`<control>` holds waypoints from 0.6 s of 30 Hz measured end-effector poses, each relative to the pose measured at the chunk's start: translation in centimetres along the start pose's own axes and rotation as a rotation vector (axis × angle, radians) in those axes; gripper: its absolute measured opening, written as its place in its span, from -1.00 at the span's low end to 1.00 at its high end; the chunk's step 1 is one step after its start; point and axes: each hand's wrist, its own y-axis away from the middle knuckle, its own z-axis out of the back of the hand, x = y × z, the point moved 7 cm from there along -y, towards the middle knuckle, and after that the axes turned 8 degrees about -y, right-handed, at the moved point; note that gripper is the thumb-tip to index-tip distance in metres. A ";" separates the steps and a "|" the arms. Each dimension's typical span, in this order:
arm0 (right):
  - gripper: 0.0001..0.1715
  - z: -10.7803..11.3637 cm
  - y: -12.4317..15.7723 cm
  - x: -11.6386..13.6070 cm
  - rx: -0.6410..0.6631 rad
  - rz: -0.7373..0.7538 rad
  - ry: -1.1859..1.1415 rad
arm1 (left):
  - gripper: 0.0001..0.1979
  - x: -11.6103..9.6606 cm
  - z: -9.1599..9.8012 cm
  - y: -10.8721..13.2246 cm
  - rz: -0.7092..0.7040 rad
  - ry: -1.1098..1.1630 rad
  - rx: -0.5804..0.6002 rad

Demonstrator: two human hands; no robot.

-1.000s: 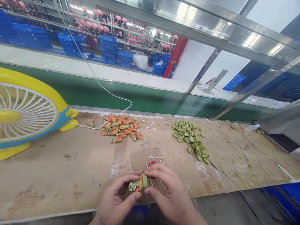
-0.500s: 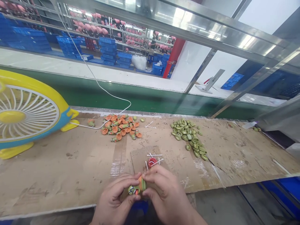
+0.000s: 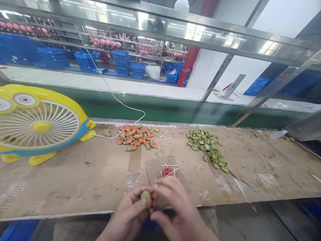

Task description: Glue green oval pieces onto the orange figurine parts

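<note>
My left hand (image 3: 130,212) grips a small green-and-orange toy figure (image 3: 146,198) between thumb and fingers, its rounded green side turned up. Close beside it, my right hand (image 3: 173,206) is slightly blurred, its thumb and fingers apart around the toy's right side; I see nothing held in it. Just beyond the hands, a small red pot (image 3: 167,171) with cotton swabs (image 3: 171,165) around and across it stands on a cardboard piece (image 3: 156,164). Toy figures with hollow orange bodies (image 3: 136,136) lie in a pile at the back left. Green oval shells (image 3: 207,147) form another pile to the right.
A yellow fan (image 3: 42,127) with cartoon eyes stands on the left of the cardboard-covered table (image 3: 82,187). Its white cord (image 3: 117,100) runs up over the green partition (image 3: 173,112). Two more swabs (image 3: 165,136) lie between the piles. Metal framing (image 3: 218,77) rises behind.
The toy has been turned so that its green side faces up, and its painted face no longer shows. My right hand has come off it, fingers parting. The camera view has shifted left.
</note>
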 end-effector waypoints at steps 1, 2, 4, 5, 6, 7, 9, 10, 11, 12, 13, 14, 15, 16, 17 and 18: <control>-0.43 1.2 0.8 -1.1 -0.060 -0.066 0.021 | -0.71 0.2 -0.3 0.3 0.017 0.054 0.026; -0.47 2.7 1.7 -2.5 -0.132 -0.143 0.052 | -0.74 0.2 -0.5 0.6 0.025 0.096 0.047; -0.62 5.7 4.1 -6.0 -0.279 -0.302 0.088 | -0.79 0.2 -0.8 1.1 0.026 0.150 0.087; -0.64 7.0 5.3 -8.1 -0.320 -0.394 0.103 | -0.80 0.1 -0.9 1.3 0.017 0.165 0.105; -0.65 8.2 6.6 -10.1 -0.366 -0.461 0.145 | -0.80 0.0 -1.0 1.5 0.000 0.174 0.124; -0.63 9.0 7.6 -11.9 -0.366 -0.521 0.213 | -0.79 0.0 -1.1 1.5 -0.020 0.179 0.143; -0.58 10.1 9.1 -14.9 -0.377 -0.591 0.357 | -0.74 0.0 -1.1 1.6 -0.063 0.177 0.167; -0.58 10.3 9.6 -16.0 -0.378 -0.604 0.387 | -0.70 0.2 -0.9 1.5 -0.083 0.171 0.168; -0.57 10.4 9.8 -16.8 -0.374 -0.608 0.412 | -0.67 0.4 -0.7 1.4 -0.099 0.165 0.159; -0.57 10.3 9.9 -17.3 -0.362 -0.602 0.419 | -0.65 0.6 -0.3 1.3 -0.114 0.161 0.140; -0.58 10.0 9.9 -17.6 -0.339 -0.589 0.420 | -0.64 0.9 0.1 1.2 -0.129 0.159 0.113; -0.59 9.8 9.9 -17.8 -0.310 -0.566 0.425 | -0.63 1.2 0.6 1.1 -0.144 0.160 0.087; -0.61 9.5 10.0 -17.9 -0.271 -0.536 0.423 | -0.62 1.3 1.0 1.0 -0.163 0.164 0.063; -0.62 9.3 10.3 -18.1 -0.235 -0.503 0.424 | -0.61 1.4 1.5 1.0 -0.184 0.169 0.040; -0.61 9.2 10.5 -18.3 -0.206 -0.452 0.463 | -0.60 1.3 1.9 1.0 -0.211 0.174 0.018; -0.59 9.0 10.9 -18.7 -0.181 -0.407 0.480 | -0.59 1.0 2.5 1.1 -0.244 0.180 -0.011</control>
